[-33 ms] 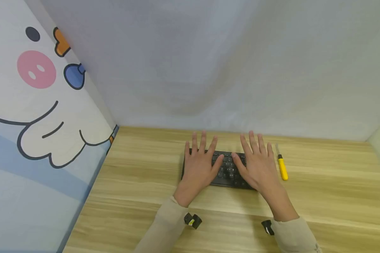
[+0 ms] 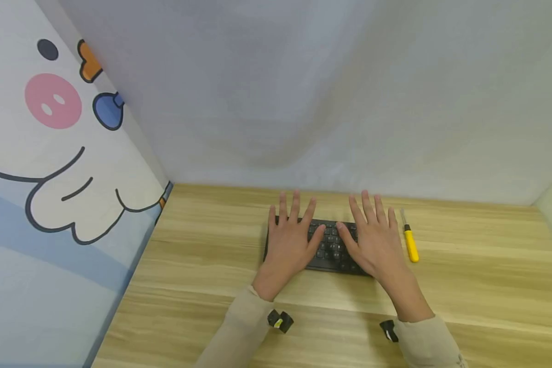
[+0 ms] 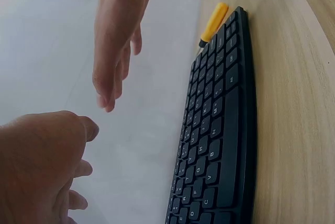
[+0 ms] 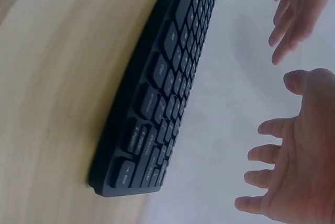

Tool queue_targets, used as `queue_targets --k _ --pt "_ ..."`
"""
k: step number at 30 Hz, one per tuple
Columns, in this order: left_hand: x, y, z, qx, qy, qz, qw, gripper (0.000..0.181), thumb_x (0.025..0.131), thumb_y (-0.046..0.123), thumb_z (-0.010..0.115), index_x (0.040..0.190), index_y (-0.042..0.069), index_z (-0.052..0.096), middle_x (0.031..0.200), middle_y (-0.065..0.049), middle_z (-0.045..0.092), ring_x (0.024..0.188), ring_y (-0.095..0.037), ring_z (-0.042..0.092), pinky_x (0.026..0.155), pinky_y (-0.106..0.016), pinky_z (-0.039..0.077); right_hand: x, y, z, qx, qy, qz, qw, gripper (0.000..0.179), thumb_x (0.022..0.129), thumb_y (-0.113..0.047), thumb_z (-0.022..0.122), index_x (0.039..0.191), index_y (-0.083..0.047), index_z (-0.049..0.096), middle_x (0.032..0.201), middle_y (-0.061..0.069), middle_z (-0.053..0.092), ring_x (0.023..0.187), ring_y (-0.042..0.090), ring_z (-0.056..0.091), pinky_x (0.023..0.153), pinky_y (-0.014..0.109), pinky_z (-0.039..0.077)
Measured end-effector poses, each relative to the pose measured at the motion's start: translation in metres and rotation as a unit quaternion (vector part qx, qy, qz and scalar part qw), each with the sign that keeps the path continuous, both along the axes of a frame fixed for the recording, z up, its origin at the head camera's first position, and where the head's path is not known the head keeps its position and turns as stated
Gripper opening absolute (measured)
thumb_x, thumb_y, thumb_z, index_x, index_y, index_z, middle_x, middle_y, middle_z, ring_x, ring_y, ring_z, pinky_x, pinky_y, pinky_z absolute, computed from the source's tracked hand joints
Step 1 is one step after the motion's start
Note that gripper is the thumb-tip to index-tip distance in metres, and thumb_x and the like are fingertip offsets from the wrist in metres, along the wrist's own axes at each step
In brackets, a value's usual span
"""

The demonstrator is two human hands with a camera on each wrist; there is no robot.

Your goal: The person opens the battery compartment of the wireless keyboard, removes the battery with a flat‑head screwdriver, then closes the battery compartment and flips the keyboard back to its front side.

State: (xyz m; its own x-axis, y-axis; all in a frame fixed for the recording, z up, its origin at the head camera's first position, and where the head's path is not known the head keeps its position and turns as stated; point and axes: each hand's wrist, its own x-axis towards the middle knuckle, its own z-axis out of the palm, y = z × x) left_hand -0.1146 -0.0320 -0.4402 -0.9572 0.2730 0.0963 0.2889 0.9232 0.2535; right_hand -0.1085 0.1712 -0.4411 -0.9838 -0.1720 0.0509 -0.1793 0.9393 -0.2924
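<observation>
Head view: keyboard (image 2: 335,258) partly obscured by left hand (image 2: 289,245) and right hand (image 2: 377,243); key legends (image 2: 329,247) too small to read. Left wrist view: keyboard cropped by bottom edge; yellow-handled tool (image 3: 213,24), shaft mostly hidden behind it.

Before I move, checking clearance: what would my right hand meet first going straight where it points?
Likely the pale grey backdrop behind the wooden table, though depth before the right hand is unclear.
</observation>
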Motion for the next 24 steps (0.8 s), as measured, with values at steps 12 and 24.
queue_targets --k 12,24 --pt "0.003 0.005 -0.001 -0.004 -0.008 -0.015 0.9998 0.066 0.108 0.058 0.030 0.165 0.028 0.017 0.173 -0.014 0.012 0.160 -0.044 0.009 0.126 -0.064 0.021 0.008 0.008 -0.001 0.003 0.015 -0.007 0.9999 0.075 0.107 -0.058 0.034 0.165 -0.012 0.019 0.171 0.021 0.016 0.158 0.049 0.014 0.123 0.070 0.013" --pt "0.007 0.037 -0.011 -0.026 0.002 -0.050 0.9984 0.082 0.098 0.068 0.050 0.165 0.032 0.019 0.172 -0.011 0.020 0.160 -0.040 0.017 0.123 -0.060 0.030 0.020 0.038 -0.002 -0.025 -0.007 -0.060 0.9979 0.073 0.109 -0.056 0.030 0.163 -0.008 0.023 0.164 0.032 0.027 0.142 0.060 0.033 0.107 0.078 0.031"
